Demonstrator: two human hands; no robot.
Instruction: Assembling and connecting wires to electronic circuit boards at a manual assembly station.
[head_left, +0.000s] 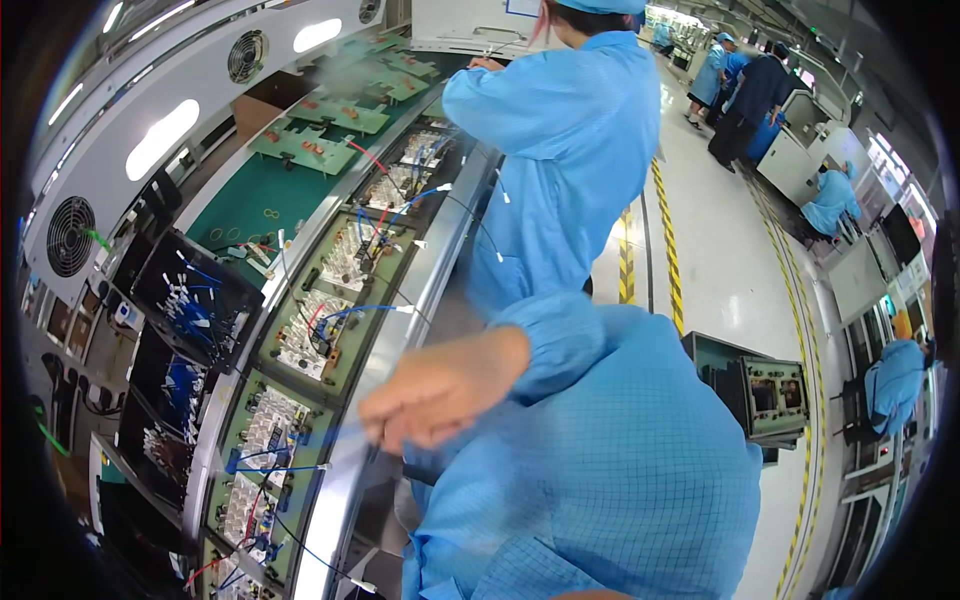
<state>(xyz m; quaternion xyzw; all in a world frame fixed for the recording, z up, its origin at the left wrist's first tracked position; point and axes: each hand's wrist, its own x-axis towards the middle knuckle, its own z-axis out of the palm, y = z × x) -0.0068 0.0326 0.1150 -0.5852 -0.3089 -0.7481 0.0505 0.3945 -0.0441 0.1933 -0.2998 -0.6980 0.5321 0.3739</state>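
Rail [335,490] beside green trays [316,425], striped-tape flr [718,235], R hand [440,395] blurred, half-curled, hold unclear, L hand unseen

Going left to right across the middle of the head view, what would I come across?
Round fan, blue and white wires, cluster of white parts, blurred bare hand, green-framed unit with dark openings, co-worker in blue.

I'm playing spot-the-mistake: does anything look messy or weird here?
Maybe the loose yellow rings on the green surface, because they seem joined to nothing. A white-tipped wire also strays past its tray, over the metal rail. I see no clear spill or damage.
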